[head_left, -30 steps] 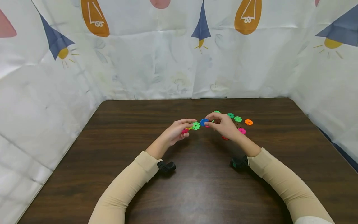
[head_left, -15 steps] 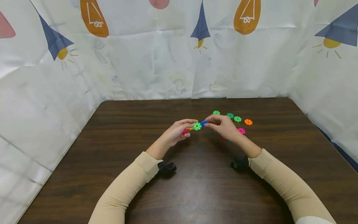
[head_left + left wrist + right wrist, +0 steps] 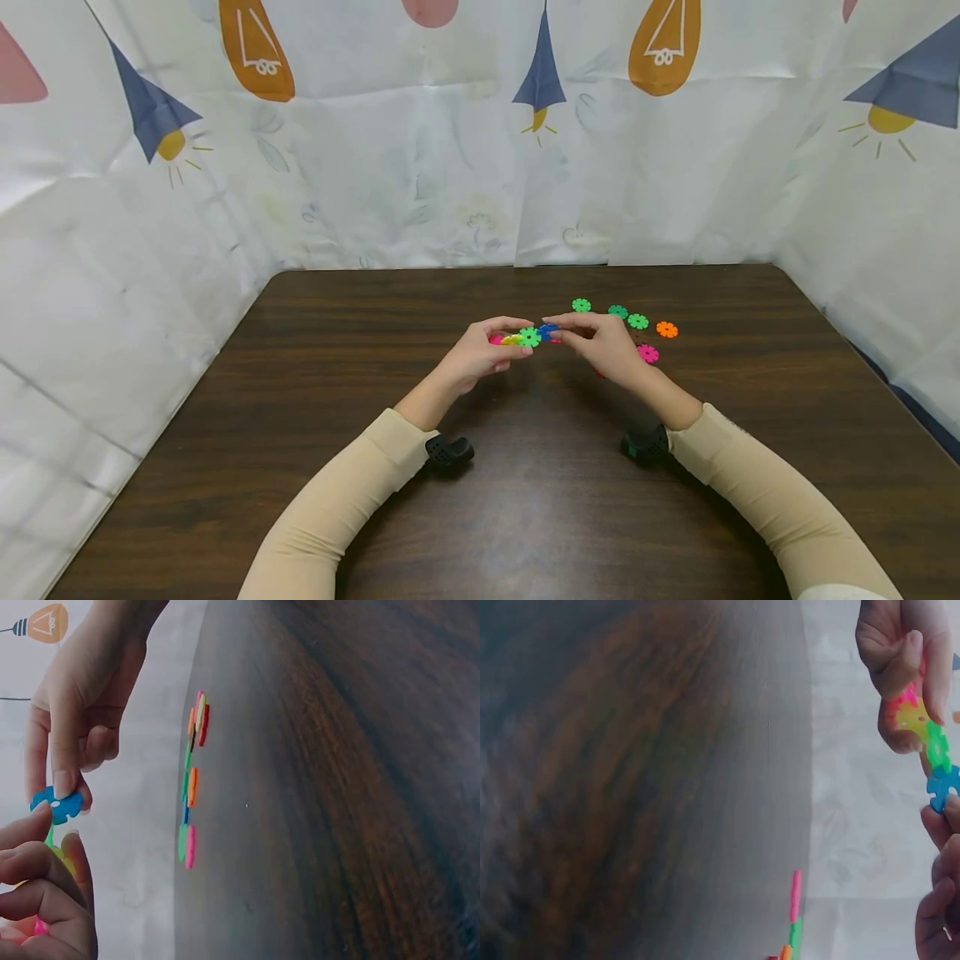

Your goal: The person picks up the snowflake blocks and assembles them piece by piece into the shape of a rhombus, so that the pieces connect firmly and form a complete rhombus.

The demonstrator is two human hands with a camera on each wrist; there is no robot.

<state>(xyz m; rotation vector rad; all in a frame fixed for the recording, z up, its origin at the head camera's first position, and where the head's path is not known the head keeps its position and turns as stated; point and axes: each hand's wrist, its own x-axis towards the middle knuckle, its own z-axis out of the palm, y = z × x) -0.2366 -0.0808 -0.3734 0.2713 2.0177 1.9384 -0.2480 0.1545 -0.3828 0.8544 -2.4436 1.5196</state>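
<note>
Your left hand (image 3: 483, 354) grips a row of pink, yellow and green discs (image 3: 512, 339). Your right hand (image 3: 606, 346) pinches the blue disc (image 3: 547, 332), which touches the row's green right end, between your hands; other discs (image 3: 667, 330) lie farther right.

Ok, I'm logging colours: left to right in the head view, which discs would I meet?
Pink disc, yellow disc, held green disc, blue disc, loose green disc, teal disc, another green disc, orange disc; overlapping ones omitted.

Left sleeve (image 3: 322, 512): beige, creased, wide left cuff (image 3: 406, 442) | right sleeve (image 3: 780, 504): beige, wide right cuff (image 3: 697, 442), white cloth (image 3: 843, 592) at near end | left wrist camera (image 3: 447, 452): black, curved, perforated | right wrist camera (image 3: 647, 446): black, green mark (image 3: 632, 451)
</note>
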